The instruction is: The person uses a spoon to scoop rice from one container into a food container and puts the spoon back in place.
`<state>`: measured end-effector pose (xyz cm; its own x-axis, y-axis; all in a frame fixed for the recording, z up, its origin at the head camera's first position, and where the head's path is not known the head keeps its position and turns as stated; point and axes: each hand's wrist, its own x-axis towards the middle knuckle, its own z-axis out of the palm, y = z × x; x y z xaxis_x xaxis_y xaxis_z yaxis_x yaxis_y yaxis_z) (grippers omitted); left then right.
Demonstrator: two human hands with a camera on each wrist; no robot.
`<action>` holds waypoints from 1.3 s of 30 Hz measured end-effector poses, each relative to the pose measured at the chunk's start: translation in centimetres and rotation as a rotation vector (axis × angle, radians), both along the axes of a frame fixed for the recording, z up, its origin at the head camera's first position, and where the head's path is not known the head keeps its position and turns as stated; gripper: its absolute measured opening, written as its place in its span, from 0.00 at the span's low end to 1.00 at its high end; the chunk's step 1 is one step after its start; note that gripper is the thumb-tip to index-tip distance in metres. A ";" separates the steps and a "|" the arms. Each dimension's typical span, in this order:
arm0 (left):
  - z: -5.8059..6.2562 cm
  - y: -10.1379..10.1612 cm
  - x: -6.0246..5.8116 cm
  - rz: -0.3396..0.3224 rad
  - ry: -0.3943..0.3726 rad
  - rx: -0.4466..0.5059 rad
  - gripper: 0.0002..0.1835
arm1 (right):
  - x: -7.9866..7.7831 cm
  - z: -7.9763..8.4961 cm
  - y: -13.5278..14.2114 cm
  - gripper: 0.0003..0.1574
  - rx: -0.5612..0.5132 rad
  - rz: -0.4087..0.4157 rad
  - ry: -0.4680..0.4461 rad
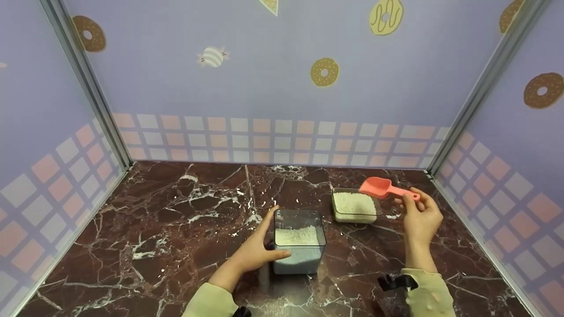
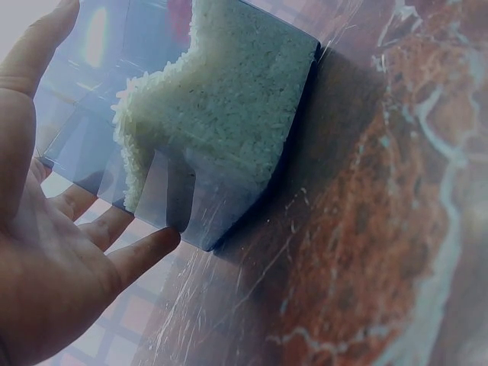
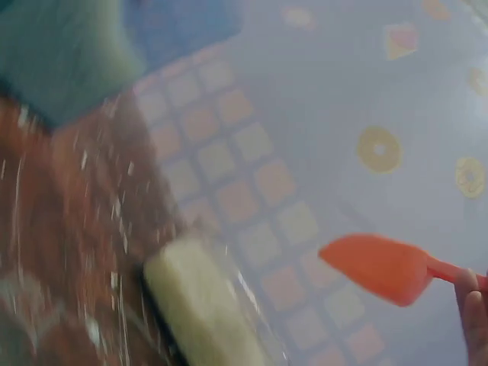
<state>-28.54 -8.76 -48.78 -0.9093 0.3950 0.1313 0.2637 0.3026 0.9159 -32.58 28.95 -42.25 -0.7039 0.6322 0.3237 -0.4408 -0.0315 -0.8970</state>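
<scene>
A tall transparent blue-grey container (image 1: 298, 259) with white rice (image 2: 236, 99) stands on the table. My left hand (image 1: 253, 251) grips it from the left, with the thumb across its near side and fingers along the other side. In the head view, my right hand (image 1: 422, 218) pinches the handle end of an orange-red scoop (image 1: 376, 187). The scoop's bowl is above the far edge of a low clear box (image 1: 356, 218) filled with rice. In the right wrist view the scoop (image 3: 381, 267) is raised off the table, apart from the box (image 3: 202, 305).
The dark marbled table (image 1: 167, 229) has scattered white grains, more of them left of the tall container. Purple panels (image 1: 264, 88) with doughnut and tile prints close off the back and both sides, joined by metal posts (image 1: 94, 88).
</scene>
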 end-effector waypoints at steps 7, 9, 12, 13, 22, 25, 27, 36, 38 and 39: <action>0.0 0.0 0.0 0.004 0.006 -0.007 0.64 | 0.6 1.2 0.3 0.10 -0.577 0.372 -0.159; -0.1 0.0 -0.1 0.005 0.009 -0.011 0.64 | 0.9 1.5 0.2 0.12 -0.644 0.474 -0.171; -0.1 0.0 -0.1 0.007 0.012 -0.018 0.64 | 1.4 1.8 -0.4 0.11 -0.651 0.613 -0.162; -0.1 0.0 -0.1 0.007 0.011 -0.017 0.64 | 1.6 1.9 -0.7 0.11 -0.635 0.648 -0.156; -0.3 -0.1 -0.4 -0.007 0.021 0.018 0.65 | 3.4 2.7 -4.9 0.10 -0.187 0.670 -0.126; -0.3 -0.1 -0.4 -0.021 0.009 0.055 0.65 | 4.3 2.8 -6.6 0.11 0.019 0.598 -0.131; -0.3 -0.1 -0.4 -0.019 0.003 0.058 0.66 | 4.9 2.8 -7.7 0.12 0.140 0.574 -0.129; -0.2 -0.1 -0.3 0.005 -0.001 0.020 0.66 | 6.8 1.4 -11.1 0.14 0.842 0.417 0.145; -0.2 -0.1 -0.3 0.004 0.003 0.015 0.65 | 6.9 1.1 -11.5 0.16 0.989 0.337 0.226; -0.2 -0.1 -0.3 0.003 0.005 0.014 0.65 | 7.0 1.0 -11.6 0.16 1.048 0.306 0.254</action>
<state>-28.80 -8.84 -48.99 -0.9096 0.3907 0.1413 0.2676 0.2908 0.9186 -25.57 17.36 -41.21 -0.6211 -0.2255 0.7506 -0.7177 0.5484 -0.4292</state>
